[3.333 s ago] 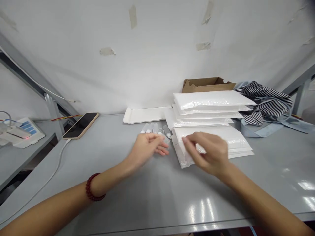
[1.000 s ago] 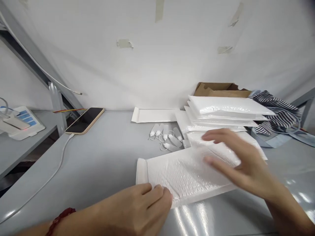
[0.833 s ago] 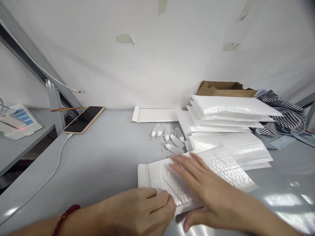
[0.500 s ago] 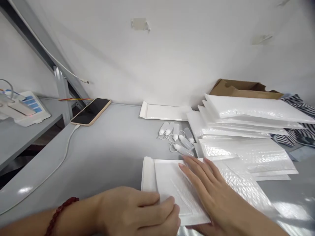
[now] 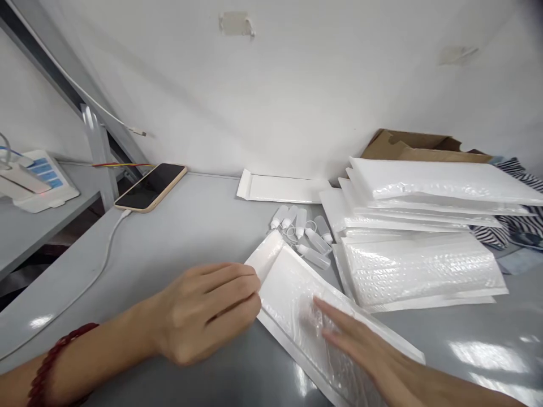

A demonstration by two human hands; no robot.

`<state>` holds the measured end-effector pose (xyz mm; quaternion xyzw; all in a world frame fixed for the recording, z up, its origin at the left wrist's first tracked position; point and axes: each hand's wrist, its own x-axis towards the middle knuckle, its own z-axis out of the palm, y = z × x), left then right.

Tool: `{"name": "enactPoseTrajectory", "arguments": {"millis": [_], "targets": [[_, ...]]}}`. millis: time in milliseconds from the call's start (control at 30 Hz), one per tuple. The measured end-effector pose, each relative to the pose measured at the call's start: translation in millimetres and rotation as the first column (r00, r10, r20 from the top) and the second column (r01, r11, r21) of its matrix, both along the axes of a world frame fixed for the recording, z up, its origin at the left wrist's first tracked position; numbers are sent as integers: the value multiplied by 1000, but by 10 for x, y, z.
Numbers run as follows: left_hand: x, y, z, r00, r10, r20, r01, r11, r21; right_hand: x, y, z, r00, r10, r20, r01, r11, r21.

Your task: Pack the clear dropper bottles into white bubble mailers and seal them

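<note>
A white bubble mailer [image 5: 292,288] lies slanted across the front of the grey table, its flap end pointing up and left. My left hand [image 5: 212,311] has its fingers closed on the mailer's left edge near the flap; the fingertips are partly hidden. Resting on the mailer's shiny surface is my right hand [image 5: 365,345], fingers stretched out and a little blurred. Just beyond the flap, several small clear squeeze bottles [image 5: 316,240] with white caps lie loosely together. A red braided bracelet circles my left wrist.
Stacked bubble mailers [image 5: 424,265] fill the right side, before an open cardboard box [image 5: 424,148] and striped cloth [image 5: 521,175]. A flat white mailer [image 5: 284,188] lies against the wall. At left, a phone [image 5: 150,187] is plugged into a white cable [image 5: 104,257].
The mailer has turned from nearly level to slanted, its flap end rising toward the bottles. My left hand has moved up and left; my right hand has slid lower along the mailer.
</note>
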<state>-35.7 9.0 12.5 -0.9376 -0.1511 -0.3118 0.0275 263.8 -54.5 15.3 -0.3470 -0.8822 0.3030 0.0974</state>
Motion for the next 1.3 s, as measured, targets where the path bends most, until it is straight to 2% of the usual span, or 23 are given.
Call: {"name": "enactPoseTrajectory", "arguments": {"millis": [133, 233, 300, 400, 500, 533, 633, 700, 800, 867, 900, 967, 1000, 1067, 1167, 1300], "targets": [[132, -146, -71, 995, -101, 5, 100, 993, 65, -173, 8, 47, 985, -163, 49, 157, 982, 103], [233, -308, -179, 982, -181, 48, 175, 978, 116, -290, -11, 57, 988, -116, 100, 103, 987, 122], [252, -354, -221, 980, -193, 45, 182, 967, 176, -330, -38, 26, 989, -96, 116, 82, 989, 119], [228, -330, -206, 984, -176, 12, 171, 966, 193, -353, -76, -93, 985, -148, 83, 137, 982, 131], [221, -285, -149, 974, -226, 19, 225, 972, 71, -379, -79, -190, 982, -190, -2, 187, 965, 181], [231, -278, -134, 973, -226, 38, 226, 974, 11, -393, -71, -190, 979, -206, 7, 202, 967, 158], [280, -280, -114, 990, -110, 89, 127, 968, -215, -442, -39, -95, 976, -216, -12, 216, 971, 104], [300, -286, -106, 997, -43, 65, 65, 926, -372, -468, -22, -11, 970, -236, -61, 242, 961, 132], [279, -265, -75, 995, -99, -10, 81, 857, -510, -489, -4, 44, 958, -272, -91, 284, 947, 153], [246, -205, -45, 989, -143, 30, 135, 823, -551, -498, 12, 26, 955, -286, -73, 293, 949, 117], [233, -154, -32, 989, -125, 79, 147, 808, -570, -504, 22, 8, 954, -295, -63, 299, 950, 92], [232, -5, -15, 990, 40, 138, 55, 782, -621, -514, 38, -32, 948, -311, -62, 314, 948, 46], [248, 93, -14, 977, 177, 121, -57, 759, -649, -519, 44, -51, 945, -320, -73, 323, 946, 33], [310, 320, -34, 891, 450, -54, -373, 660, -652, -522, 52, -82, 944, -317, -93, 320, 947, 17], [453, 673, -110, 835, 534, -128, -485, 608, -629, -512, 58, -112, 952, -287, -104, 290, 957, 11], [635, 979, -214, 803, 571, -170, -529, 552, -644, -484, 63, -129, 953, -278, -123, 277, 960, -25]]}}
